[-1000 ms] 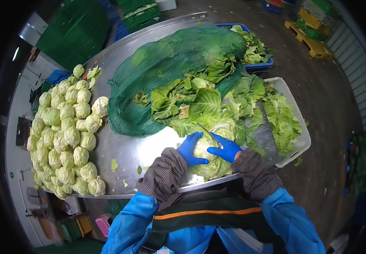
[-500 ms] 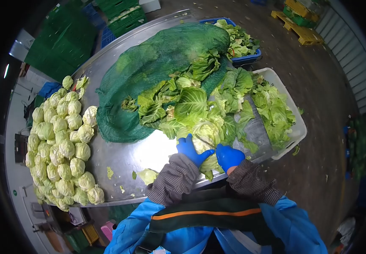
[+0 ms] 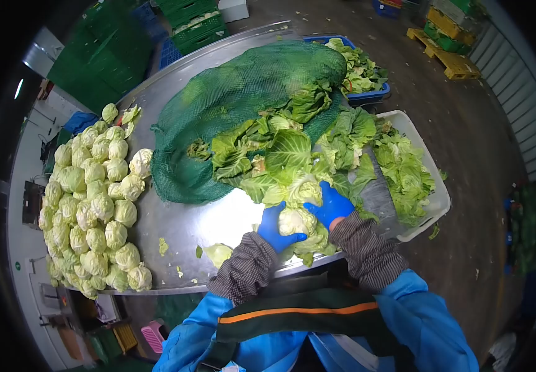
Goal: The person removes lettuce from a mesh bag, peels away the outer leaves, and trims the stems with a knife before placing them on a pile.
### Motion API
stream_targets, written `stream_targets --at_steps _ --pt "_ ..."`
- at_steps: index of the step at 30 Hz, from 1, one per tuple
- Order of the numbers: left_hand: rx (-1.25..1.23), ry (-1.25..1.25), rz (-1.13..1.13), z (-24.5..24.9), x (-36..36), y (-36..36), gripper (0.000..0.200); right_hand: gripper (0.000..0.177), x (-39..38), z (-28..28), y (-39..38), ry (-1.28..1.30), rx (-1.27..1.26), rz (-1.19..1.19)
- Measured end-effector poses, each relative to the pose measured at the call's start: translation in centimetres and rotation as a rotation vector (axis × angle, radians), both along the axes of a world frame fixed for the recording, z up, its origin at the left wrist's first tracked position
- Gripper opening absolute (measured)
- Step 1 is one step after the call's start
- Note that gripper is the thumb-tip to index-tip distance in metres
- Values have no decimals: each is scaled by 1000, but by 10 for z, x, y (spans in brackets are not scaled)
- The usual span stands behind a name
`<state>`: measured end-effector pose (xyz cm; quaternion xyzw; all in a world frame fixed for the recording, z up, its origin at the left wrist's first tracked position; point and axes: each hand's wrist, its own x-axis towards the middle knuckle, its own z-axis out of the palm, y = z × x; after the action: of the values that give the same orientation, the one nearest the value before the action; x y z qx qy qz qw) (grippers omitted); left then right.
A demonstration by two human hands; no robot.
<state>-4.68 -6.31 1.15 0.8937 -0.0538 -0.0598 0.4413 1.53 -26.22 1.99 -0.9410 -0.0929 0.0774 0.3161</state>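
Note:
A pale, partly stripped cabbage (image 3: pixel 296 222) lies near the front edge of the metal table, between my two blue-gloved hands. My left hand (image 3: pixel 277 230) cups its left side, thumb across the near side. From the right, my right hand (image 3: pixel 332 206) grips the cabbage, its thumb on the top and its fingers by the outer leaves. Loose outer leaves (image 3: pixel 290 152) are heaped just beyond, partly on a green mesh sack (image 3: pixel 218 87) that still bulges with contents. No knife can be made out in either hand.
Trimmed cabbages (image 3: pixel 88 211) are piled at the table's left end. A white tub (image 3: pixel 432 161) of leaves stands at the right, with a blue crate (image 3: pixel 367 96) of leaves behind it. Green crates (image 3: pixel 196 31) are stacked past the far edge. Leaf scraps lie on the metal table (image 3: pixel 175 242).
A thin dark tool seen between my hands earlier no longer shows. My right hand has moved up onto the cabbage, and the left has turned around its side. The whole view has shifted slightly.

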Motion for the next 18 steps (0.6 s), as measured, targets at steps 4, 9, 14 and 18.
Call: stream_targets --at_steps 4,9,14,18 --pt "-591 192 123 1 -7 9 88 50 15 10 -2 211 50 -52" --pt "-884 128 301 41 1 31 87 57 25 -22 -32 155 206 -238" --pt "-417 -129 219 65 5 12 89 67 -1 67 26 286 371 -47" --pt "-561 -84 293 60 9 21 91 54 -7 72 19 267 307 31"
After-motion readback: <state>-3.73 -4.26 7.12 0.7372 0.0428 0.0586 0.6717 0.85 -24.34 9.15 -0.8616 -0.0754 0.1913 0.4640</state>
